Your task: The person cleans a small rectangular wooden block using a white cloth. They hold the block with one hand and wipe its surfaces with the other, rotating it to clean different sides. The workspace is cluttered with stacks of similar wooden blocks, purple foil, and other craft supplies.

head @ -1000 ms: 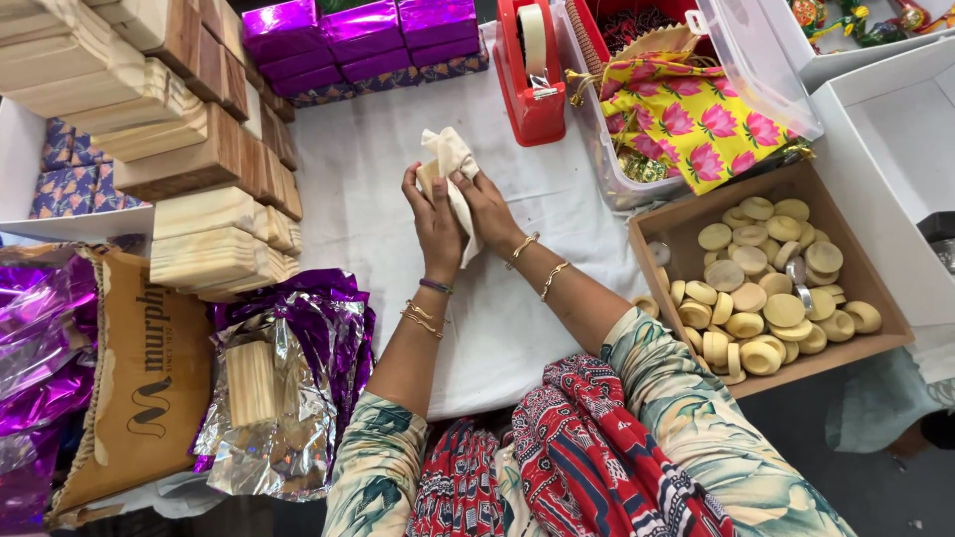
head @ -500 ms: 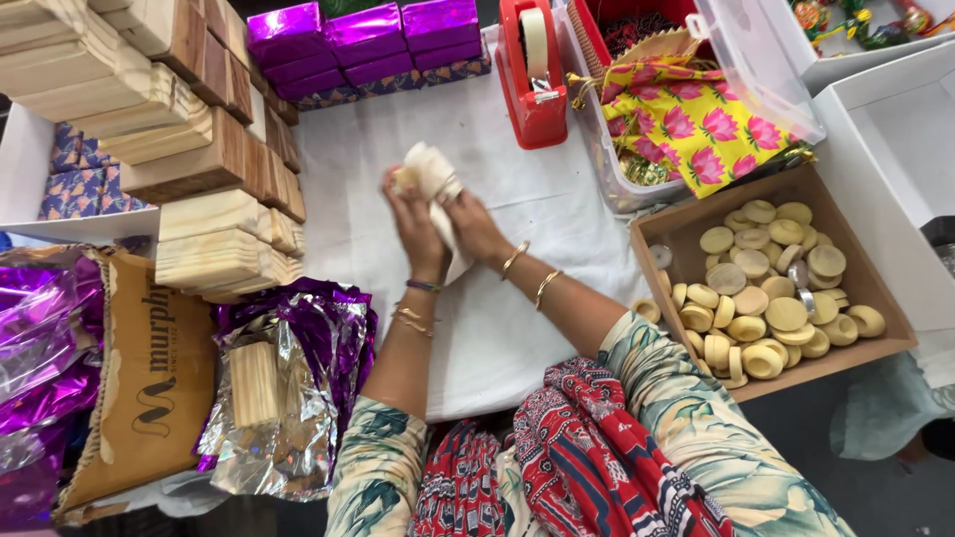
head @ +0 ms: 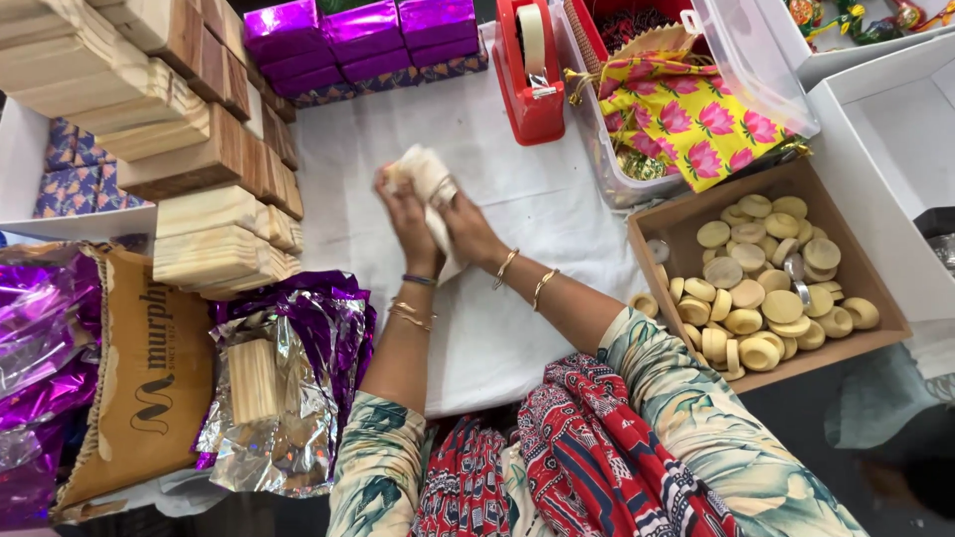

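Both my hands hold a small cream cloth pouch (head: 428, 179) above the white tablecloth (head: 517, 209). My left hand (head: 403, 214) grips it from the left side, fingers curled around the fabric. My right hand (head: 468, 227) closes on it from the right, with part of the cloth hanging down between my wrists. Bangles sit on both wrists. What the pouch contains is hidden.
Stacked pale wooden blocks (head: 189, 149) stand at the left, purple boxes (head: 358, 35) at the back, a red tape dispenser (head: 532, 70) beside a clear bin with floral pouches (head: 696, 119). A cardboard box of round yellow discs (head: 766, 283) lies right; foil wrappers (head: 288, 378) lie near left.
My hands have carried the pouch slightly left and away from me, turning and bunching the cloth between them.
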